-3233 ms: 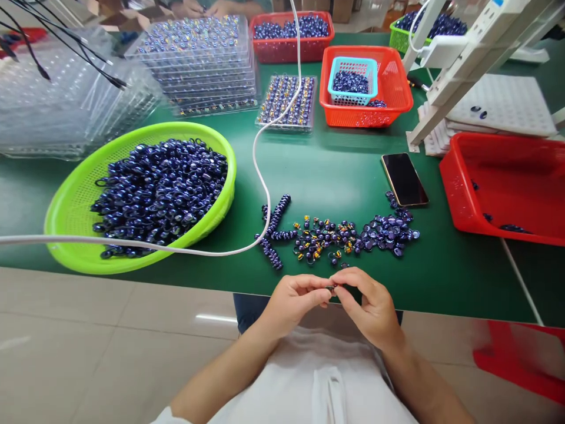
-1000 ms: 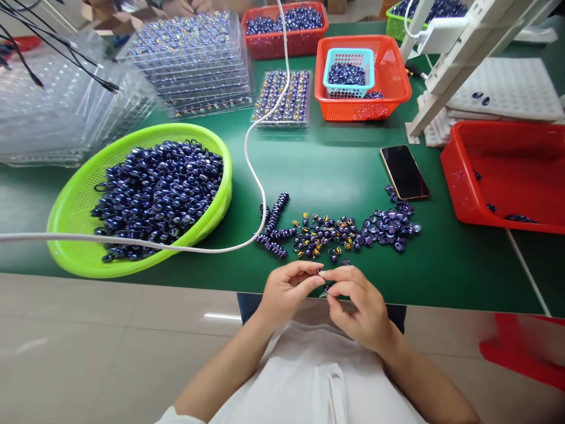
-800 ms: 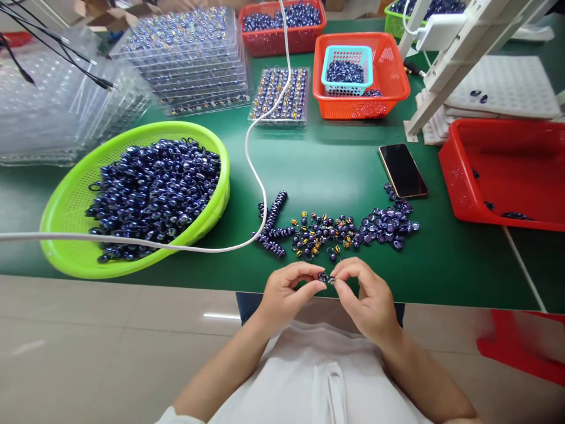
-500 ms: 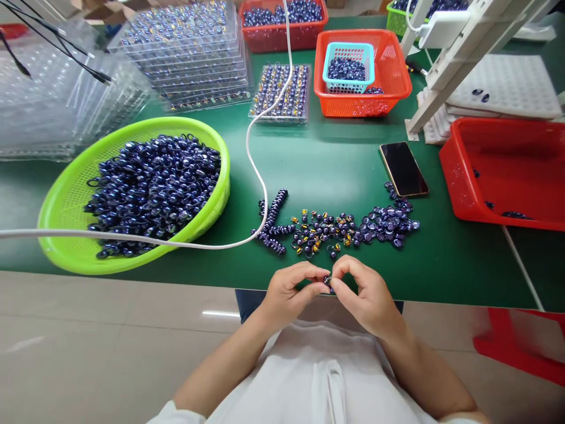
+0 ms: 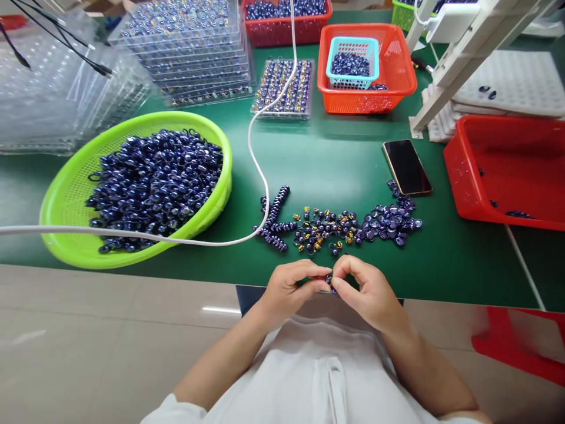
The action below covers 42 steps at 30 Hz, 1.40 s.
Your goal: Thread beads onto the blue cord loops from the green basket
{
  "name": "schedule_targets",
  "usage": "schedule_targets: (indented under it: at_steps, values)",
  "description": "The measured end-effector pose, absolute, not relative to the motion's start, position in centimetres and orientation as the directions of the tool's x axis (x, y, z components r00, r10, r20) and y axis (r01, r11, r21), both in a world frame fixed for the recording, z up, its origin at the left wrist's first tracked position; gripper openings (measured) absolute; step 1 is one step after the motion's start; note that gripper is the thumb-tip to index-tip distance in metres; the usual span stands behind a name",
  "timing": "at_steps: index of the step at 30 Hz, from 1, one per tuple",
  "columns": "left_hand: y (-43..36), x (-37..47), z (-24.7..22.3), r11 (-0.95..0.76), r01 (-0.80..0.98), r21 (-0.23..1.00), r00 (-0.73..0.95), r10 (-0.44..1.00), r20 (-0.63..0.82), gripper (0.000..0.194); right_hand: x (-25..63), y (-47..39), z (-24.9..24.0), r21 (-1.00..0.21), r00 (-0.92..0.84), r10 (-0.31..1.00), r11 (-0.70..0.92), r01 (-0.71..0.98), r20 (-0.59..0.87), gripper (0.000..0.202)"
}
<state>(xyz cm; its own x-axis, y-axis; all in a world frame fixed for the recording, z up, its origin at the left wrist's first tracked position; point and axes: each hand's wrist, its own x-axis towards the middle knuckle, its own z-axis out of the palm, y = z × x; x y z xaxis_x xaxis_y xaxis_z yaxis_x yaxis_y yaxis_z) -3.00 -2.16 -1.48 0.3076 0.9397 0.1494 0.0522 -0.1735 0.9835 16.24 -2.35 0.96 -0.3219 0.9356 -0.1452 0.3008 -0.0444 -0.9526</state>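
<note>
Here, two hands [image 5: 295,288], one dark cluster [image 5: 329,279]

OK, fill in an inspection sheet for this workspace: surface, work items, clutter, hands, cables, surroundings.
Surface: green tabletop, pale line at right.
Work items: small dark-blue workpiece between the hands; yellow-flecked beads and flat dark-blue pieces loose beyond.
Clutter: smartphone beside the flat dark-blue pieces.
Hands: left hand and right hand pinch the workpiece; finer detail too small to tell.
Cables: white cable passes in front of green basket; black cables upper left.
Surroundings: tiled floor, stacked clear trays.
</note>
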Motion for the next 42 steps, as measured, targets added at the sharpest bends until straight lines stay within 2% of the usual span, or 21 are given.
schedule_targets:
  at_steps: [5,12,15,18,21,24,35,39,42]
  values:
    - [-2.2,-2.9,-1.9,-0.298,0.011,0.955,0.3,0.912,0.281,0.026,16.3,-2.2,0.9,-0.946,-0.337,0.914,-0.123,0.3,-0.226,0.013]
    - [-2.8,-2.6,-1.5,-0.345,0.064,0.937,0.254,0.913,0.319,0.032,16.1,-1.7,0.9,-0.943,-0.356,0.882,-0.239,0.23,-0.31,0.015]
    - [-3.2,-2.5,-1.2,-0.261,0.097,0.96,0.225,0.946,0.234,0.027,15.9,-1.5,1.0,-0.94,-0.34,0.894,-0.202,0.276,-0.292,0.015]
    - [-3.5,-2.2,-0.8,-0.034,0.109,0.993,0.155,0.988,0.017,0.021,15.5,-1.3,1.1,-0.927,-0.308,0.918,-0.134,0.35,-0.249,0.015]
    - [-3.5,-2.0,-0.5,0.246,-0.008,0.969,0.077,0.967,-0.244,0.02,15.3,-1.4,0.9,-0.934,-0.308,0.931,-0.084,0.346,-0.198,0.014]
    - [-3.3,-1.8,-0.1,0.392,-0.123,0.912,0.048,0.92,-0.389,0.02,15.6,-1.8,0.6,-0.956,-0.324,0.936,-0.04,0.292,-0.138,0.011]
    - [-2.5,-1.5,0.4,0.44,-0.208,0.874,0.04,0.896,-0.442,0.009,17.3,-3.2,-0.7,-0.957,-0.288,0.958,0.079,0.279,-0.005,0.012]
    - [-2.5,-1.3,0.5,0.443,-0.207,0.872,0.047,0.895,-0.443,0.008,17.0,-3.3,-0.6,-0.934,-0.31,0.939,0.237,0.268,0.15,0.009]
    - [-2.5,-1.2,0.3,0.445,-0.192,0.875,0.052,0.895,-0.444,0.009,16.6,-3.2,-0.6,-0.873,-0.364,0.883,0.404,0.274,0.295,0.024]
